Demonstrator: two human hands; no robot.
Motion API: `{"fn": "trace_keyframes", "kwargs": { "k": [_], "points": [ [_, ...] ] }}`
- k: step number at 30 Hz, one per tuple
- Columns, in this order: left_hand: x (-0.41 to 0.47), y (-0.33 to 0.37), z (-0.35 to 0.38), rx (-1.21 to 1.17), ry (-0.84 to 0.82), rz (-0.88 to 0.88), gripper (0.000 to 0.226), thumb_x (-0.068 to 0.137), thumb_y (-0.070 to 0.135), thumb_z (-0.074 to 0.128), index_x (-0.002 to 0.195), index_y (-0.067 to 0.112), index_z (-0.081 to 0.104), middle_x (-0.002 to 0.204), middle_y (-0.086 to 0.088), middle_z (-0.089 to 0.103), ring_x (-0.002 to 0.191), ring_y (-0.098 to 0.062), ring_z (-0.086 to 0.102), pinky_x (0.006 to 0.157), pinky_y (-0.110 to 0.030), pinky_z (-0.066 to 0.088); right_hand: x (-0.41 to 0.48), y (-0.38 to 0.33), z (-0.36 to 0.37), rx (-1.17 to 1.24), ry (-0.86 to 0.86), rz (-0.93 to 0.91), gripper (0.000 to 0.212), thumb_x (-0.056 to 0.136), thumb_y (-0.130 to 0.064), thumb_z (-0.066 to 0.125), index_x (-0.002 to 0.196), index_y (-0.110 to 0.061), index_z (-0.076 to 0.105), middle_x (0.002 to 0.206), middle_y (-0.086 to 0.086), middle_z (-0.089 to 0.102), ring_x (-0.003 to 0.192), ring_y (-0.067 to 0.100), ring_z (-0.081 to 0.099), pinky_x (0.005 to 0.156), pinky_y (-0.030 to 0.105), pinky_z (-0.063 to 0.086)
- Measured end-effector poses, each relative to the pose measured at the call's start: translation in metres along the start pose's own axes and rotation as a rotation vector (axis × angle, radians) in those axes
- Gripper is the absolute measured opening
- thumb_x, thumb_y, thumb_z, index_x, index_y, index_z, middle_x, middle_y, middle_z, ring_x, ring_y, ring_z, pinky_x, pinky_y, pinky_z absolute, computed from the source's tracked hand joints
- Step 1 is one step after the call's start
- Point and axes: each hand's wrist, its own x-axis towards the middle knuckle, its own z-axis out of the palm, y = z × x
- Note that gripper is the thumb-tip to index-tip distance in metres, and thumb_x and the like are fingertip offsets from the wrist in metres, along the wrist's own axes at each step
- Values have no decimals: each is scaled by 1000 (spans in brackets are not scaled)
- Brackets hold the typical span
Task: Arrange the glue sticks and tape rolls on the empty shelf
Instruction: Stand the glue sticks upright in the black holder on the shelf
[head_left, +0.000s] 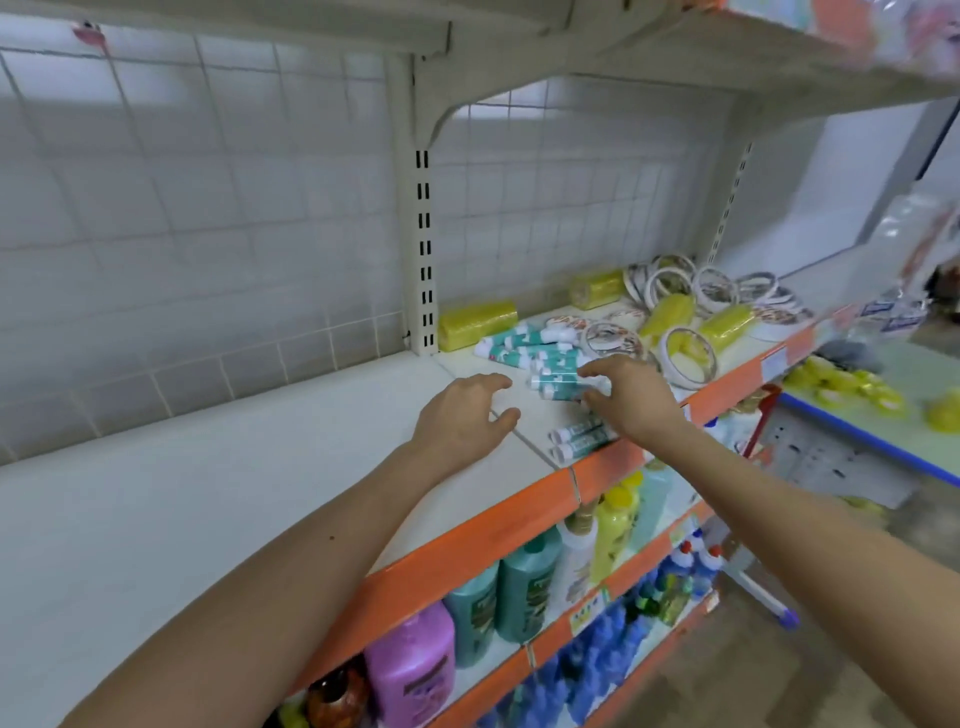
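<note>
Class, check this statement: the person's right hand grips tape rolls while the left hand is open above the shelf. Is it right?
No. The head view shows the right hand gripping teal-and-white glue sticks instead; the tape rolls lie further right on the shelf. The left hand is open above it, as stated.

Head view, down onto near shelf (208, 467)

Purple bottle (410, 670), teal bottles (524, 587) below
</note>
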Motion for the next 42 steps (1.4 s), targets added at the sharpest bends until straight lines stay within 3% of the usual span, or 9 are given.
{"fn": "trace_keyframes", "kwargs": {
  "k": [6,13,17,22,26,32,35,42],
  "points": [
    [58,15,22,-44,-31,45,42,94,23,48,134,11,45,138,-8,48,126,-23,43,97,-26,33,47,38,-5,-65,14,-8,34,87,-15,55,120,-11,58,125,15,58,114,31,52,94,34,40],
    [91,20,47,-42,-117,10,41,96,11,43,137,9,40,139,-11,47,126,-24,43,95,-20,27,81,65,12,-175,-199,-77,34,89,-24,49,123,-20,56,125,7,59,117,26,49,96,32,43],
    [98,20,55,0,-155,-75,39,97,12,38,135,10,42,137,-12,49,122,-27,46,95,-24,31,93,70,15,-241,-276,-141,36,90,-25,49,125,-19,53,128,8,53,116,29,47,95,34,42],
    [98,22,63,45,-103,-135,38,93,6,42,130,8,50,130,-14,52,118,-28,48,93,-24,30,104,73,23,-268,-285,-193,33,89,-23,50,121,-14,54,125,12,49,118,29,40,97,36,35],
    [92,20,74,46,-28,-155,34,89,3,45,118,9,60,114,-16,62,104,-30,54,90,-31,38,105,78,26,-202,-215,-240,31,87,-26,56,116,-14,55,119,10,52,115,27,43,90,35,40],
    [68,12,59,57,134,-208,31,88,3,48,115,10,61,111,-14,59,105,-28,52,87,-28,37,107,71,23,-47,-138,-325,27,86,-22,58,110,-10,59,111,11,55,106,27,49,85,32,40],
    [47,-3,41,84,186,-262,32,86,0,45,112,10,61,107,-14,59,101,-29,52,84,-28,37,109,49,20,24,-133,-388,21,84,-21,60,101,-9,63,102,13,58,99,29,53,77,29,38],
    [-40,-44,-12,143,261,-402,35,88,2,43,115,15,60,105,-10,58,99,-25,52,82,-31,42,90,-43,40,135,-191,-506,20,83,-20,60,100,-10,64,103,10,58,98,28,54,74,30,40]
  ]
}}
